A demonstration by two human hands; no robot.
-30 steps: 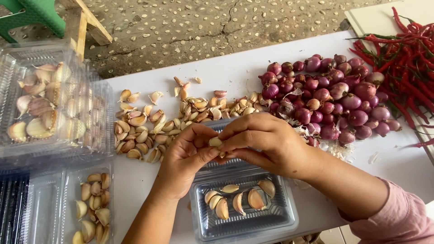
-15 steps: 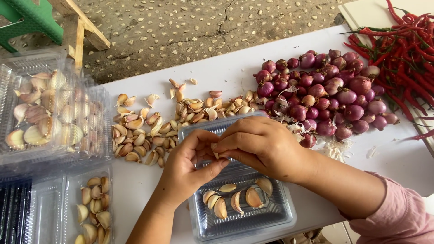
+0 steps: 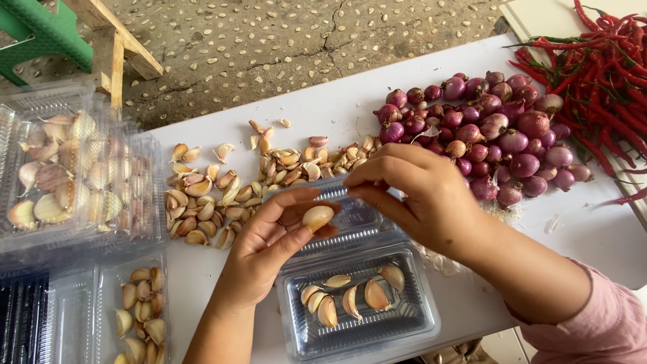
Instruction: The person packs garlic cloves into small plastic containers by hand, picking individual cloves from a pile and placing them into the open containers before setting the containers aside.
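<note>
My left hand (image 3: 269, 246) holds a single garlic clove (image 3: 317, 217) between thumb and fingers, above an open clear plastic clamshell box (image 3: 411, 327). Several garlic cloves (image 3: 350, 296) lie in the box's tray. My right hand (image 3: 418, 195) hovers just right of the clove, fingers curled and pinched together over the box's lid, holding nothing I can make out. A heap of loose garlic cloves (image 3: 222, 192) lies on the white table (image 3: 337, 108) right behind both hands.
A pile of purple shallots (image 3: 499, 135) and red chillies (image 3: 606, 74) lie at the right. Stacked clear boxes of garlic (image 3: 67, 175) stand at the left, another filled box (image 3: 138, 310) below them. A green stool (image 3: 40, 34) and a wooden frame (image 3: 114, 47) stand on the pebbled floor.
My hands were together over the box working on a clove; now they have parted slightly and the clove sits exposed in my left fingers. The view has shifted a little left.
</note>
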